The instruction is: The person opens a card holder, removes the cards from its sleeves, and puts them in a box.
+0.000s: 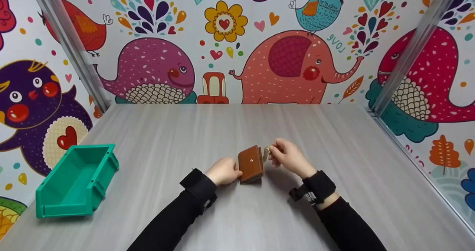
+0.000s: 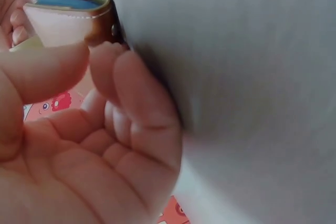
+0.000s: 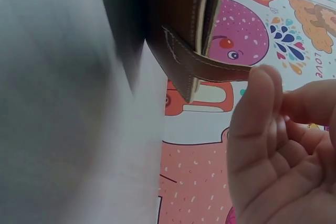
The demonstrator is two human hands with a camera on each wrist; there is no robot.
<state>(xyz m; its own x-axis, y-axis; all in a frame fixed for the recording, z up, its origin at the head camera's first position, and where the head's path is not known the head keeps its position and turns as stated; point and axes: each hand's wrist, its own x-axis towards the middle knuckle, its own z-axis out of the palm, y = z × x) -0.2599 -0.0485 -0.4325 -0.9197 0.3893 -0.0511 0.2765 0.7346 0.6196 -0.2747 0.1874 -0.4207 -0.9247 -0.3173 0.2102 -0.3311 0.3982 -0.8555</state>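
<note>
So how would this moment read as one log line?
left hand: holds brown wallet | right hand: pinches wallet's strap | strap: unfastened | green bin: on table, person's left

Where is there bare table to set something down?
Bare tabletop lies between the green bin and left hand, behind the brown wallet toward the patterned wall, and right of the right hand. It's crowded around the wallet.

Brown wallet [image 1: 249, 165], green bin [image 1: 66, 182], black sleeves [image 1: 172, 215]
</note>
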